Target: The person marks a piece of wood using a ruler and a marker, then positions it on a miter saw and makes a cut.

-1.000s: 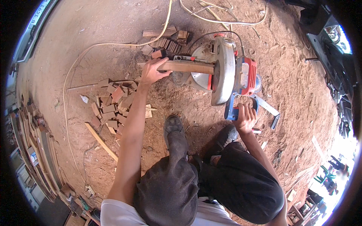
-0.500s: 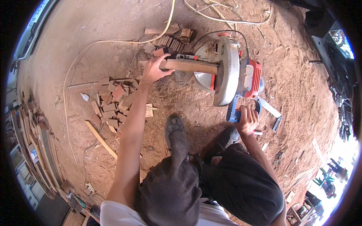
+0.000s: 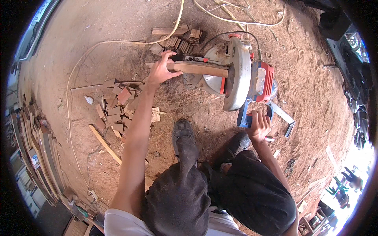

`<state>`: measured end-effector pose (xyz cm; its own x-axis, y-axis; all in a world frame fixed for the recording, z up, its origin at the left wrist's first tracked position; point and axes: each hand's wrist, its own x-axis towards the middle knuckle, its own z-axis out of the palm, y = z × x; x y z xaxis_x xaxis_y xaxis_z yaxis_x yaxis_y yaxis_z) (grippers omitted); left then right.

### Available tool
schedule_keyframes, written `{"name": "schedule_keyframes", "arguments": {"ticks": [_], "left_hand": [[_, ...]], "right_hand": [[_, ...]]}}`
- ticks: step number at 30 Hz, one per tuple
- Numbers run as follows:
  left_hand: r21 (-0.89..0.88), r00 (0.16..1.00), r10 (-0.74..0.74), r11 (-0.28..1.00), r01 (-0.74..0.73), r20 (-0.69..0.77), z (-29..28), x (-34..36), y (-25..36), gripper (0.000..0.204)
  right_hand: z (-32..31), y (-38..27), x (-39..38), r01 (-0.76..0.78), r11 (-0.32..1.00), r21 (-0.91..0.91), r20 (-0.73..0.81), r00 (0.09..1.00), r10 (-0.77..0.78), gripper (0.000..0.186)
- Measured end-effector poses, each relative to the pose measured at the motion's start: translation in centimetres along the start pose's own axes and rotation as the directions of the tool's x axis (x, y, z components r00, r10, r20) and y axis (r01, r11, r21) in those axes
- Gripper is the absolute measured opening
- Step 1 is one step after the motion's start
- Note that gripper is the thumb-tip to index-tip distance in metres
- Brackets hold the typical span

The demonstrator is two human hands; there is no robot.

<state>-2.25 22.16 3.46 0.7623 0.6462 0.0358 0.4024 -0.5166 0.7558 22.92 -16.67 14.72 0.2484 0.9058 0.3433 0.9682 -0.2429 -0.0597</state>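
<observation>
My left hand is around the left part of a brown wooden strip, thumb along its near side and the other fingers raised over its far side. The strip lies across the base of a chop saw, its right end against the pale blade guard. The guard hides the blade. My right hand is wrapped round the blue D-shaped handle of the saw, below its red and blue motor housing.
Cut wooden blocks lie heaped left of my forearm, with a row of small pieces behind the saw. A yellowish cable crosses the dusty ground. Long boards stand at far left. My shoe is near the saw.
A small wooden block that was by my left fingertips is no longer visible there, and those fingers have lifted slightly. My right hand and the saw look nearly unchanged.
</observation>
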Motion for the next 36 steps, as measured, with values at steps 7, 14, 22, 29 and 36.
{"name": "schedule_keyframes", "arguments": {"ticks": [7,14,22,29,36], "left_hand": [[0.148,0.997,0.015,0.989,-0.027,0.080,-0.8,0.4,-0.3,0.090],[0.007,0.984,-0.132,0.991,0.133,0.122,-1.0,0.6,1.0,0.084],[0.064,0.998,0.014,0.998,-0.017,0.056,-1.0,0.5,0.6,0.081],[0.046,0.984,-0.133,0.991,0.129,0.117,-1.1,0.6,0.6,0.087],[0.070,0.985,-0.112,0.992,0.104,0.128,-0.9,0.8,0.3,0.088]], "right_hand": [[0.2,0.1,0.0,0.008,1.000,0.007,-0.003,1.000,-0.008,0.028],[-0.3,0.3,-0.4,-0.029,0.999,0.025,0.055,0.998,0.027,0.039],[-1.1,0.0,0.2,-0.040,0.999,0.027,0.082,0.996,0.037,0.042],[-1.3,0.0,0.5,-0.041,0.999,0.025,0.067,0.997,0.039,0.042],[-2.0,0.0,1.1,-0.019,0.999,0.032,0.048,0.999,0.018,0.033]]}}
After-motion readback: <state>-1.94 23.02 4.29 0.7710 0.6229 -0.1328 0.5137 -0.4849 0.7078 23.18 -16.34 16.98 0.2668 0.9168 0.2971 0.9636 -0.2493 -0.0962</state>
